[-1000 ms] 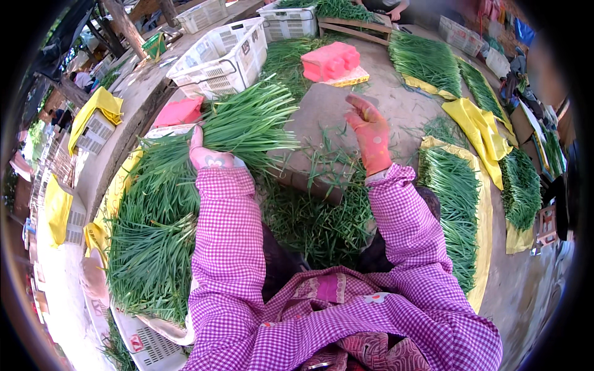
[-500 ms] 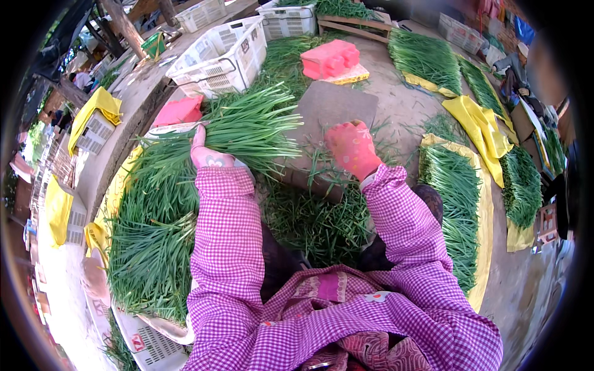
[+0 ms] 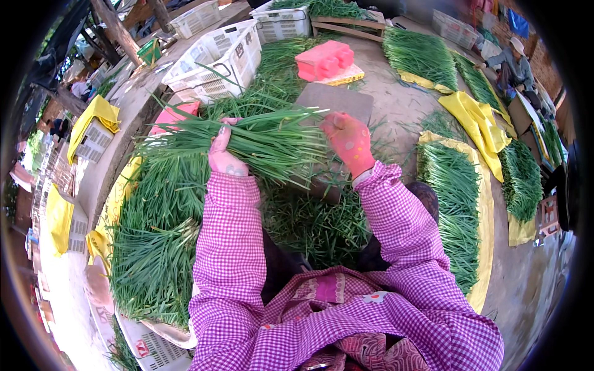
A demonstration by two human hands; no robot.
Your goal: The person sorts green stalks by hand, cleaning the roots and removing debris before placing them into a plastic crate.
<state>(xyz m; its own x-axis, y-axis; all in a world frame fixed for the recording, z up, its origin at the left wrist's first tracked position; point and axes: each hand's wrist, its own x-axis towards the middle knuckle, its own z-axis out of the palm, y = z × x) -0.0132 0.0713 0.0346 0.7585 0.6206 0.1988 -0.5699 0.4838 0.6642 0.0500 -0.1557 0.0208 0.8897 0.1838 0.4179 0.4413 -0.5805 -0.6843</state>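
My left hand (image 3: 224, 154), bare, grips a thick bundle of long green chives (image 3: 260, 141) held crosswise over my lap. My right hand (image 3: 348, 141), in a pink rubber glove, is closed at the bundle's cut end, pinching a few stalks there. Under the bundle lies a grey flat board (image 3: 337, 99). Both forearms wear pink checked sleeves. Loose green trimmings (image 3: 315, 222) lie between my knees.
A big heap of chives (image 3: 154, 229) on yellow sheeting lies at my left, another row (image 3: 458, 204) at my right. White plastic crates (image 3: 216, 55) and a pink block (image 3: 325, 59) stand ahead. More chive rows and yellow cloths (image 3: 476, 117) lie far right, where another person (image 3: 513, 62) sits.
My left hand has lifted the chive bundle up and across toward the middle. My right hand drew back from the board and closed on the bundle's end.
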